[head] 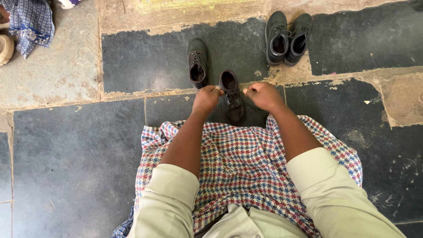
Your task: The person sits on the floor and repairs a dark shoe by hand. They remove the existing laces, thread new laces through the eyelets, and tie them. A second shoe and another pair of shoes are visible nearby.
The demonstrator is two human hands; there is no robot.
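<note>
The laces are too thin to make out; the black shoe [232, 102] stands on the stone floor [75, 154] at centre; left hand [206, 98] at its 9 o'clock, right hand [263, 95] at 3 o'clock, each grip closed, seemingly pinching a lace end; another shoe [198, 63] lies at 11 o'clock, a pair [287, 39] at 1 o'clock.

Both hands sat close against the black lace-up shoe [232, 102] on the stone floor [75, 158], the left hand [206, 98] on one side and the right hand [263, 95] on the other, leaving little room between them. Just beyond the left hand stood a second black shoe [198, 61], blocking a straight reach forward. A pair of black shoes [287, 38] stood farther off to the right, with bare floor before them. Wide open floor lay to either side. The checked cloth [246, 163] over the lap closed off the near side.
</note>
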